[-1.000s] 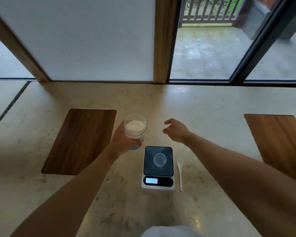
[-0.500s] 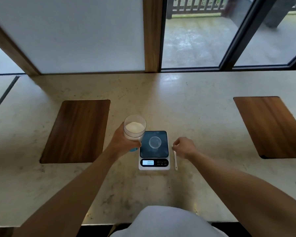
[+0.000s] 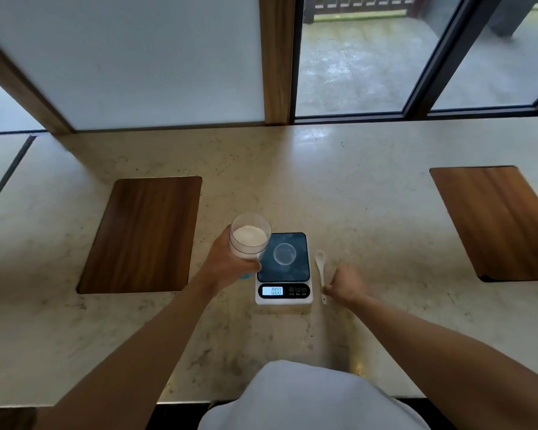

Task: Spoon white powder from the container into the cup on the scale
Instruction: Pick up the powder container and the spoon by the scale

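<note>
Scale (image 3: 284, 268) is sitting mid-counter with the clear cup (image 3: 284, 253) on its platform; nothing is covering the cup mouth from above. Left hand (image 3: 230, 262) is holding the powder container (image 3: 249, 238) against the scale's left edge, blocking that side. Spoon (image 3: 321, 273) is lying just right of the scale, right hand (image 3: 345, 282) crowding its handle end. Countertop (image 3: 339, 187) beyond the scale is lying open; wooden boards (image 3: 143, 234) are sitting well apart.

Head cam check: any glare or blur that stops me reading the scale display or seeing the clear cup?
Head view: the scale display is lit, no glare, seems to read 0.00; the clear cup shows only as a faint ring on the dark platform; window glare streaks the counter farther back; wide-angle bending at the edges; the centre is sharp.
</note>
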`<state>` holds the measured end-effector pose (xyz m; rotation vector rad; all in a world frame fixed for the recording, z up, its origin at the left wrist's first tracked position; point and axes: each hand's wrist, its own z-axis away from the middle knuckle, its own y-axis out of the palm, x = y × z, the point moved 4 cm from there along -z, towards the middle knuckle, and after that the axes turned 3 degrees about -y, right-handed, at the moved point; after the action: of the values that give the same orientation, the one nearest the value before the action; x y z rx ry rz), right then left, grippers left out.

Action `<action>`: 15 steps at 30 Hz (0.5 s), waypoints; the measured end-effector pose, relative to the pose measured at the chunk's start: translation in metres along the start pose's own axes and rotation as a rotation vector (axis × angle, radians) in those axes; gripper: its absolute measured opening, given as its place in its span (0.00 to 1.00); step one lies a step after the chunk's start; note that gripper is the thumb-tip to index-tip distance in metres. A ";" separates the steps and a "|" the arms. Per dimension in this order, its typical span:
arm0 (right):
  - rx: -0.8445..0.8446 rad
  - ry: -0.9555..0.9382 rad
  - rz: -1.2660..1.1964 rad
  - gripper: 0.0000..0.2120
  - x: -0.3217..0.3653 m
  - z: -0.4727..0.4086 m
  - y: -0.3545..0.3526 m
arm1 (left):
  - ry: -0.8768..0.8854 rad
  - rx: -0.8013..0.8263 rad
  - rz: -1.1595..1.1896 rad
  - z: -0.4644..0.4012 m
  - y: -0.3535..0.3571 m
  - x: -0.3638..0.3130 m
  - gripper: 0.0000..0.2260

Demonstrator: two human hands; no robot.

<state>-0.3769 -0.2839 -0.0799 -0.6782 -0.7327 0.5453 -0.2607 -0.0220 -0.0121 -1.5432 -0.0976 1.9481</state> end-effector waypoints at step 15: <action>-0.050 0.068 0.014 0.07 0.009 -0.001 0.008 | -0.009 0.022 -0.028 0.004 0.006 0.007 0.40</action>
<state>-0.3725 -0.2727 -0.0827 -0.7456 -0.6798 0.5155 -0.2675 -0.0219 -0.0192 -1.5107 -0.1006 1.9285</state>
